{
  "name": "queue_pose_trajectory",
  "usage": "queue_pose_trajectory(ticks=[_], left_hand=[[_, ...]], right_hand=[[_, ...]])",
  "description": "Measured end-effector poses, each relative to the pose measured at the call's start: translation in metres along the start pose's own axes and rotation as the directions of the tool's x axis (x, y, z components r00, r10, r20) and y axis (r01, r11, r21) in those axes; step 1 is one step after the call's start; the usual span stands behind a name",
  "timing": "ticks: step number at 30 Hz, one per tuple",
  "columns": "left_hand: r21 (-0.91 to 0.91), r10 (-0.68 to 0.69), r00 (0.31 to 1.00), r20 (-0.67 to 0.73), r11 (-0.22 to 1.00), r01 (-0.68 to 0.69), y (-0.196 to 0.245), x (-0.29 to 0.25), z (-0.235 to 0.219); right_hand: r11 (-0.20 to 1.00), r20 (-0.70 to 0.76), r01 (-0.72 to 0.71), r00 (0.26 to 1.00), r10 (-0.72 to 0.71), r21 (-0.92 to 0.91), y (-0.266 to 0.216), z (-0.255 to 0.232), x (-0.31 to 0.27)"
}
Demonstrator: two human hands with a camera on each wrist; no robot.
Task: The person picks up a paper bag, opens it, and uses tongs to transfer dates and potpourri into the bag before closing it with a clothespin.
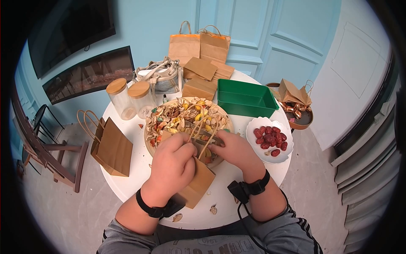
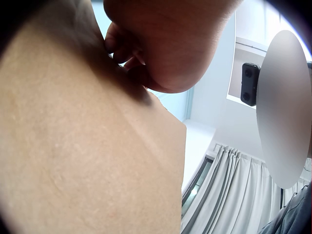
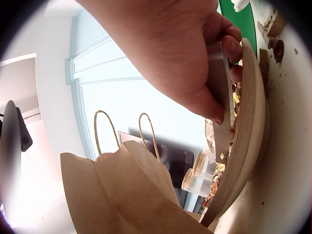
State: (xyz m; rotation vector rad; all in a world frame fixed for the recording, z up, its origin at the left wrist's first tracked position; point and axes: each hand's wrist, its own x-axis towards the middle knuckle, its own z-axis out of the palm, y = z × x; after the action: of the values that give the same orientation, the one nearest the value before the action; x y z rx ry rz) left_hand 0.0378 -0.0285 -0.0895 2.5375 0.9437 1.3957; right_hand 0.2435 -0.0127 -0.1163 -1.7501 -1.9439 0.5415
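Observation:
Over the near side of the tray I hold a brown paper bag [image 1: 196,184], tilted, its twisted handles [image 1: 207,131] sticking up between my hands. My left hand [image 1: 171,165] grips it by the upper edge with curled fingers; in the left wrist view its side [image 2: 97,141] fills much of the picture. My right hand [image 1: 237,150] pinches a flat brown panel [image 3: 222,87] at the bag's mouth between thumb and fingers. Close under both hands lies a round wooden tray [image 3: 248,122] of dried petals [image 1: 186,112] with a pine cone [image 1: 172,111]. The bag's inside is hidden.
Another paper bag [image 1: 112,148] stands left. Two wooden-lidded jars [image 1: 141,97], a handbag [image 1: 160,76] and more paper bags [image 1: 198,70] stand behind. A green box [image 1: 245,99] and a white dish [image 1: 277,158] of red dates are right. Loose petals [image 1: 213,209] lie on the white table.

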Motion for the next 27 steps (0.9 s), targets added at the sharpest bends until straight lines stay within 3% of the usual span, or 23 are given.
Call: queue_pose_trajectory(ticks=[6, 8, 27], left_hand=[[0.005, 0.003, 1.0, 0.005, 1.0, -0.003, 0.0006, -0.0004, -0.0005], [0.007, 0.003, 1.0, 0.009, 1.0, -0.003, 0.0008, -0.0004, -0.0007], [-0.004, 0.033, 0.999, 0.033, 0.999, -0.033, 0.008, -0.0017, -0.0051]], right_hand=[[1.0, -0.008, 0.002, 1.0, -0.002, 0.001, 0.0019, 0.0021, 0.0001], [0.999, -0.078, 0.048, 0.996, -0.046, 0.023, 0.0074, 0.0068, 0.0013], [1.0, 0.003, 0.006, 1.0, -0.006, -0.002, 0.0013, 0.0012, -0.0003]])
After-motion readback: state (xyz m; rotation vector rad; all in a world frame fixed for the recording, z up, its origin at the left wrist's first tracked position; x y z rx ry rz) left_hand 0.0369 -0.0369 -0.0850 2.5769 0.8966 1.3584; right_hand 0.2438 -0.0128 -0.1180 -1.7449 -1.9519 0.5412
